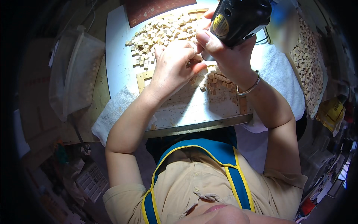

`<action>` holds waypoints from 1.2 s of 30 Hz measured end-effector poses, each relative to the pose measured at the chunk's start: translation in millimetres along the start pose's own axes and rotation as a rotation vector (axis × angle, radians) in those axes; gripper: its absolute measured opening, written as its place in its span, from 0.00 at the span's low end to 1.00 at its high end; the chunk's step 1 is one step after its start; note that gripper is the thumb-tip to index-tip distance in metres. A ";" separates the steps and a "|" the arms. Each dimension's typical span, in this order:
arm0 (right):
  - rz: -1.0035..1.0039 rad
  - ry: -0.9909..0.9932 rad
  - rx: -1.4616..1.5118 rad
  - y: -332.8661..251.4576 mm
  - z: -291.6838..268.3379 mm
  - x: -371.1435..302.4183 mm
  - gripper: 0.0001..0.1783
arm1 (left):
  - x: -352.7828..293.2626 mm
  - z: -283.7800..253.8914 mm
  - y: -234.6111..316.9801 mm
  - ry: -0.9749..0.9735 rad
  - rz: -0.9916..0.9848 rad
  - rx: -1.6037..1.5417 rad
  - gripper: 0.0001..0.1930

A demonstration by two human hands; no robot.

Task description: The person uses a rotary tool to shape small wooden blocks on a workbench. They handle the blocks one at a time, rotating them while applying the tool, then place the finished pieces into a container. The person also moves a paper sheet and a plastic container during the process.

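My L hand (173, 67) is curled, fingertips bunched in next to my R hand; can't tell if it's pinching anything, as the tips are hidden. My R hand (234, 58) is bent w/ thumb pointing up-left, right behind a black tool (244, 18) w/ a yellow sticker; the tool covers most of its fingers, so can't tell if they're closed on it. Bangle (249, 85) on my R wrist.

Just below my hands: a small bunch of wood cubes (214, 83) inside a wood frame (143, 79) on the worktop. Beyond my L hand, a bigger loose pile of cubes (164, 34) on a white board (116, 48), w/ a dark red panel (154, 9) at the far edge. White towels L (115, 112) & R (278, 78). Further out: clear plastic tub (72, 74) on L, big heap of cubes (307, 63) on far R, yellow bag (331, 114) nearby.
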State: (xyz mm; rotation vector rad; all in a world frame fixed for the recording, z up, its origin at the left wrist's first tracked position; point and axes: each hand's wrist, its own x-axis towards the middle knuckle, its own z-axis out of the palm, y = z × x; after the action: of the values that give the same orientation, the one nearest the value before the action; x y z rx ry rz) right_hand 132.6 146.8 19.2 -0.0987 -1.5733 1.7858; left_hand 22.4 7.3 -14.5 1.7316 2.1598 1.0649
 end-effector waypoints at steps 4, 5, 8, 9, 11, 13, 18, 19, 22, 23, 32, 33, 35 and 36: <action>0.009 0.032 -0.009 3.3 0.7 -1.2 0.21 | -0.1 1.3 -1.2 0.003 0.004 -0.009 0.13; 0.020 0.030 -0.014 2.3 0.7 -1.5 0.21 | -0.1 1.2 -1.2 0.002 0.004 -0.007 0.13; 0.045 0.019 -0.004 -2.2 3.0 -1.2 0.21 | 0.3 -0.4 0.9 -0.012 -0.010 0.017 0.13; 0.051 0.014 0.005 -3.1 3.8 -1.0 0.21 | -0.1 -0.2 1.1 -0.012 -0.019 0.014 0.13; 0.037 0.002 0.010 -2.7 3.5 0.0 0.21 | -0.5 0.4 0.6 -0.011 -0.021 0.012 0.13; 0.025 -0.004 0.005 -2.2 3.4 0.6 0.20 | -0.6 1.0 -0.8 -0.009 -0.013 0.015 0.13; 0.014 -0.012 -0.036 -3.6 4.6 2.0 0.20 | 1.0 -0.6 1.3 -0.022 -0.021 0.034 0.13; 0.003 -0.017 -0.046 -2.9 5.0 2.0 0.20 | 1.4 -0.9 1.6 -0.025 -0.022 0.036 0.13; -0.022 -0.030 -0.089 -1.2 5.1 2.0 0.21 | 0.6 0.1 0.8 -0.003 -0.016 0.038 0.14; -0.026 -0.034 -0.114 -1.5 4.5 1.8 0.21 | 0.2 0.6 0.3 0.005 -0.012 0.034 0.14; -0.093 -0.078 -0.172 0.9 1.6 2.4 0.22 | 2.0 -2.6 5.0 0.015 -0.003 0.071 0.14; -0.108 -0.084 -0.202 1.6 0.8 2.2 0.22 | 2.1 -3.1 5.5 0.024 0.004 0.073 0.14; -0.103 -0.076 -0.171 3.3 2.5 1.6 0.22 | 1.7 -3.8 6.0 0.025 0.005 0.076 0.14; -0.100 -0.072 -0.157 3.9 3.0 1.4 0.22 | 1.5 -4.1 6.1 0.018 0.000 0.076 0.14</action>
State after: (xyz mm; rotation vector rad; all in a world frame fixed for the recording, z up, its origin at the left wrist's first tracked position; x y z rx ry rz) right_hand 128.2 145.2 17.1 -0.0294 -1.7378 1.6042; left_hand 24.5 7.3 -7.2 1.7603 2.2389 1.0151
